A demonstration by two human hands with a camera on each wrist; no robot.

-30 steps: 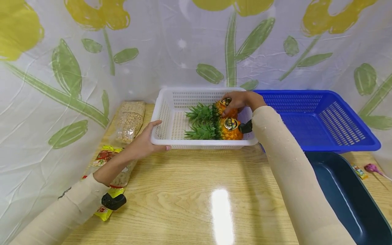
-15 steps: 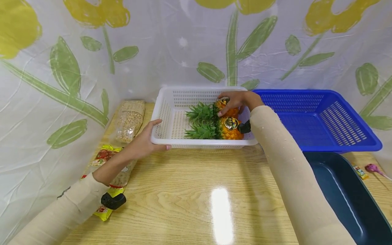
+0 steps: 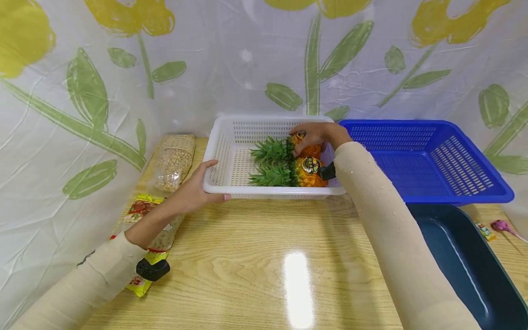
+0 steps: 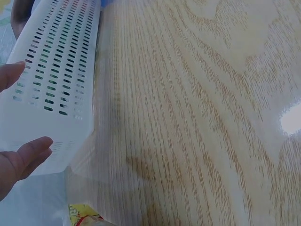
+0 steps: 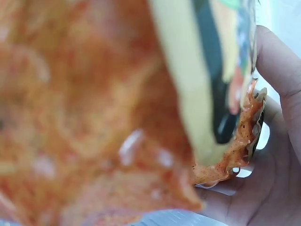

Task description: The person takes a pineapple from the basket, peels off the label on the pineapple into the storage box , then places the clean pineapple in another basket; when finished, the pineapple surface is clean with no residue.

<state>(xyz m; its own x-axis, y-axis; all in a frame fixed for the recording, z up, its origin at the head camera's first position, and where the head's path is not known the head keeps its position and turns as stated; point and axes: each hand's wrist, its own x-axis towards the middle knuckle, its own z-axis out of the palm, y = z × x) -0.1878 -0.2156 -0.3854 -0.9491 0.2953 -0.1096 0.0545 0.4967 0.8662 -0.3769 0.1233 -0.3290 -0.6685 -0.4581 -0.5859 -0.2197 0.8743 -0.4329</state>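
Right hand (image 3: 319, 134) fingers curl round the far orange plastic pineapple (image 3: 307, 149) in the white perforated plastic basket (image 3: 218, 156). Left hand (image 3: 194, 190) grips the basket's corner, thumb and fingers spread.

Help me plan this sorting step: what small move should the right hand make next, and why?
Probably lift the far pineapple straight up out of the white basket. The right hand already wraps its orange body, the near pineapple lies tight beside it, and the left hand steadies the basket's corner, so a vertical lift should clear the wall without dragging the neighbour.
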